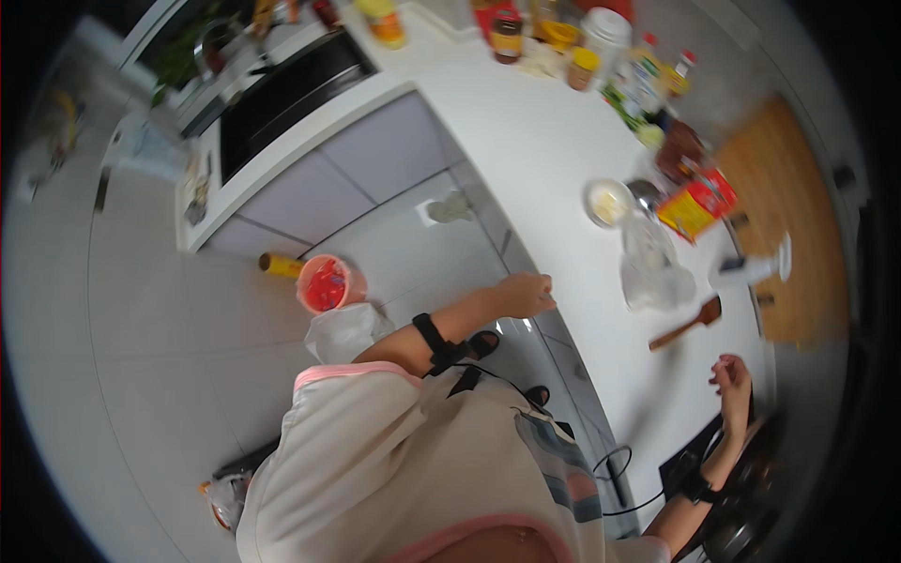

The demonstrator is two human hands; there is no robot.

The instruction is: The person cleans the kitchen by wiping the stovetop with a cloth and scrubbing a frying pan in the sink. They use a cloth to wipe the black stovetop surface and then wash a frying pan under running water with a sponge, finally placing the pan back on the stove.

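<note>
My left hand (524, 295) is at the front edge of the white countertop (507, 162), its fingers curled. Whether anything small sits in them I cannot tell. Over the right end of the counter is my right hand (733, 380), fingers bent inward and blurred, its grip unclear. The wooden spatula (686, 324) lies nearest to it. Beyond that rests a clear plastic bag (651, 267). A round bowl (607, 203) with pale yellowish contents stands by the bag, and a red and yellow packet (698, 205) lies to its right.
A wooden board (792, 232) stands along the wall, near a white spray bottle (753, 269). Bottles and jars, including a white tub (605, 32), line the counter's back. A black sink (295, 98) is at upper left. A pink bin (331, 285) stands on the floor.
</note>
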